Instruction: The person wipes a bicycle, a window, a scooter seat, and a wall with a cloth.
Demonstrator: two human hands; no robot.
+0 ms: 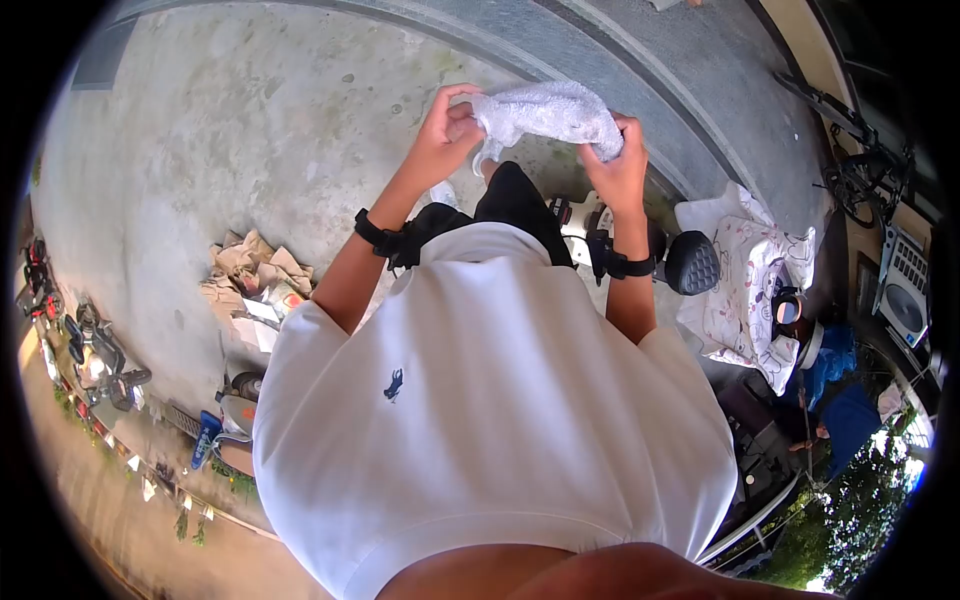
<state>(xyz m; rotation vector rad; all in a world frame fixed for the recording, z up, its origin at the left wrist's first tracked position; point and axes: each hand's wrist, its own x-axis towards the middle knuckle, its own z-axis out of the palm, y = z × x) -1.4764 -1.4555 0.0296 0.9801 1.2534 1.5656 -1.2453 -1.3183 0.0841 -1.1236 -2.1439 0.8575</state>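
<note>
Pale bundle (550, 108), rumpled and finely textured (cloth or wrap, cannot tell), spans upper centre of frame, grip of left hand (448, 130) and right hand (617, 168) each pinching one end; crumpled brown paper (250, 262) at left, creased printed sheet (742, 285) at right.

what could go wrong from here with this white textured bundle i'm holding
The white textured bundle spans your left hand and right hand with nothing visible supporting its middle, so it might drop onto the concrete floor if your grip slips. Your right forearm, close to the black padded seat, might bump it.
</note>
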